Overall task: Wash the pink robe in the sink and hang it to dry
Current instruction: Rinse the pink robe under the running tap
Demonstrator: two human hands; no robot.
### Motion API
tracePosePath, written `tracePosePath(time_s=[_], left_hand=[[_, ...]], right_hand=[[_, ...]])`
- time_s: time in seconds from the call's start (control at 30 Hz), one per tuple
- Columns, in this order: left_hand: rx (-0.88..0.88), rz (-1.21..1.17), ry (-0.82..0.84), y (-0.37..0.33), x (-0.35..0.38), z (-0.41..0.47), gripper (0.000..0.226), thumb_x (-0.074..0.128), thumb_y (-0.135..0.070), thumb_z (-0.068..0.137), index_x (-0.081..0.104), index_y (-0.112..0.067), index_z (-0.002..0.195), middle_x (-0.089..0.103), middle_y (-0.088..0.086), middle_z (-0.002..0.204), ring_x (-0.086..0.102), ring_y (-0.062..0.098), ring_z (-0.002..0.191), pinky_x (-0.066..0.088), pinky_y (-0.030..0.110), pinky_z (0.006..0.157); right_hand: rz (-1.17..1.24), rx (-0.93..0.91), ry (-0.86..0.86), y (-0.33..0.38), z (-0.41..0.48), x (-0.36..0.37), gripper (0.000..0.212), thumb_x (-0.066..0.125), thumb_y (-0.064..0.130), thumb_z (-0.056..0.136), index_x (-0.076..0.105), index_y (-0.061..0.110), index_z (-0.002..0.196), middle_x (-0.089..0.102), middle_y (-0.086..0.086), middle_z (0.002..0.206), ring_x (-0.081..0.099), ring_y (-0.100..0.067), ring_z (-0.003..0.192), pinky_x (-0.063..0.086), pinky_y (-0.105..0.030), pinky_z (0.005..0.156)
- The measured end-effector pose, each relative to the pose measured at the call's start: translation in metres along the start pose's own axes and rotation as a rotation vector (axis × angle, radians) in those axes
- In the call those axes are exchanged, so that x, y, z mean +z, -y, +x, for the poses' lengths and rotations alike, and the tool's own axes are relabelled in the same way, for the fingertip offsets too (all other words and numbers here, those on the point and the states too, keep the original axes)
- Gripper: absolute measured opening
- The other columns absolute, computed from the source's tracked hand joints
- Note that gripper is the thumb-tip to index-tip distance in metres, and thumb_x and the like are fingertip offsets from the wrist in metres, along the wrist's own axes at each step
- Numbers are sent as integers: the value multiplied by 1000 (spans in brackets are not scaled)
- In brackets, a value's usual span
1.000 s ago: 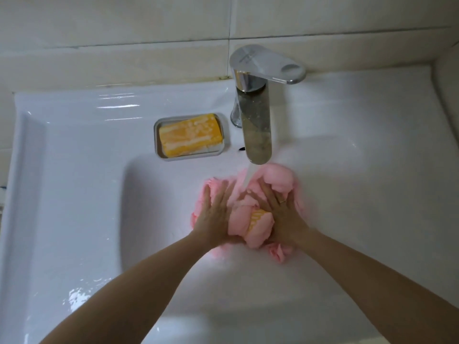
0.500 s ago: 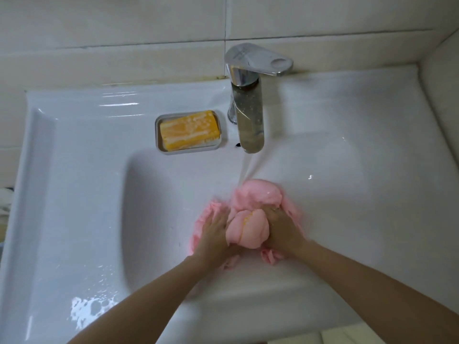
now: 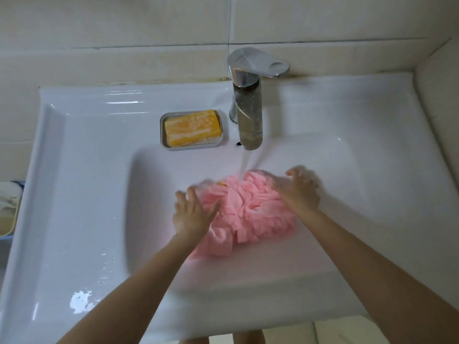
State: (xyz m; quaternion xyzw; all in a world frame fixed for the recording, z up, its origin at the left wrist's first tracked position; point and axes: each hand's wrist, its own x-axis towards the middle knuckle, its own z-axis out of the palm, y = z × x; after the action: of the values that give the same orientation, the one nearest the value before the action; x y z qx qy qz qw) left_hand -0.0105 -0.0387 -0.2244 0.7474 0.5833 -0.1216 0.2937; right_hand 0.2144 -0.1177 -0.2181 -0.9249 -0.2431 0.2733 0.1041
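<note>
A view from above is looking down into a white sink (image 3: 74, 182) set against a pale tiled wall (image 3: 124, 33). At the far left edge, beside the sink, a container holding something white (image 3: 8, 207) is partly showing. On the sink's front left rim, a wet patch (image 3: 80, 301) is glinting. Further right, on the ledge behind the basin, a grey soap dish (image 3: 167, 135) is holding a yellow bar of soap (image 3: 192, 127). Just right of the dish, a chrome faucet (image 3: 248, 108) is standing at the back centre, and a stream of water (image 3: 244, 165) is running from its spout. The water is falling onto the top of the pink robe (image 3: 248, 212), which is lying bunched and crumpled in the middle of the basin, directly below the spout. A small yellow patch (image 3: 222, 182) is showing at the robe's upper left edge; what it is cannot be told. The person's bare forearms are reaching in from the bottom of the view. The left hand (image 3: 191, 214) is resting on the robe's left side, released, with its fingers spread and fairly straight over the fabric. The right hand (image 3: 298, 192) is lying against the robe's right edge with its fingers bent, but it is blurred, and whether it is grasping the cloth cannot be told. At the far right, a side wall is meeting the sink's edge.
</note>
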Motion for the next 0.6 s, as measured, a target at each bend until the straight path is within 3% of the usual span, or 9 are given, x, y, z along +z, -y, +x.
tracePosePath(time_s=[0.03,0.1,0.17,0.23,0.27,0.37,0.43,0.53,0.6], left_hand=[[110,56,-83,-3,1,1,98,36,-85,68,10,-32,146,17,14,150,24,34,138,24,53,109],[344,5,29,-9,13,4,128,21,-98,46,-11,-31,149,-9,7,158,-3,31,145,4,62,111],[462,108,141,-14,32,4,131,36,-96,46,-23,-33,145,-24,5,156,-16,30,144,1,63,113],[479,190,120,-14,49,6,124,55,-83,58,-7,-27,151,-12,6,158,-4,29,146,14,56,114],[495,200,56,-12,55,9,118,55,-80,61,8,-21,151,6,9,158,13,31,143,25,52,109],[581,144,-161,-9,68,20,98,47,-78,63,53,-4,127,56,12,122,55,33,109,50,45,85],[652,114,-224,-5,76,27,83,60,-68,63,61,0,112,63,14,103,60,34,96,54,43,81],[651,79,-247,-8,81,33,63,83,-45,54,62,-2,95,66,13,87,65,31,81,56,36,72],[675,43,-292,-7,87,36,48,78,-36,60,60,-5,92,67,12,80,67,28,72,58,34,62]], right_hand=[[83,55,-16,-4,-4,1,68,53,66,81,40,26,135,43,-13,138,41,-35,126,37,-44,100],[305,178,48,-1,-15,6,76,54,67,80,26,35,144,26,-16,148,32,-39,131,31,-47,104],[388,221,95,9,-25,23,86,53,73,75,14,43,147,11,-16,153,27,-41,135,28,-49,107],[260,124,41,21,-27,47,91,52,80,69,16,47,145,5,-12,157,25,-39,137,30,-51,108],[137,36,-22,26,-28,60,87,53,80,68,25,46,143,6,-8,158,28,-38,135,33,-49,105],[-102,-245,-279,30,-27,89,61,53,71,72,60,33,118,35,-5,149,48,-37,110,43,-41,79],[-105,-385,-371,28,-23,95,53,50,66,70,68,24,97,57,-6,125,55,-35,88,45,-37,65],[-115,-518,-393,22,-18,96,52,49,64,69,70,21,88,64,-4,100,56,-31,77,46,-33,61],[-125,-504,-358,21,-6,98,54,46,61,65,71,18,85,66,-5,90,59,-28,73,48,-30,59]])
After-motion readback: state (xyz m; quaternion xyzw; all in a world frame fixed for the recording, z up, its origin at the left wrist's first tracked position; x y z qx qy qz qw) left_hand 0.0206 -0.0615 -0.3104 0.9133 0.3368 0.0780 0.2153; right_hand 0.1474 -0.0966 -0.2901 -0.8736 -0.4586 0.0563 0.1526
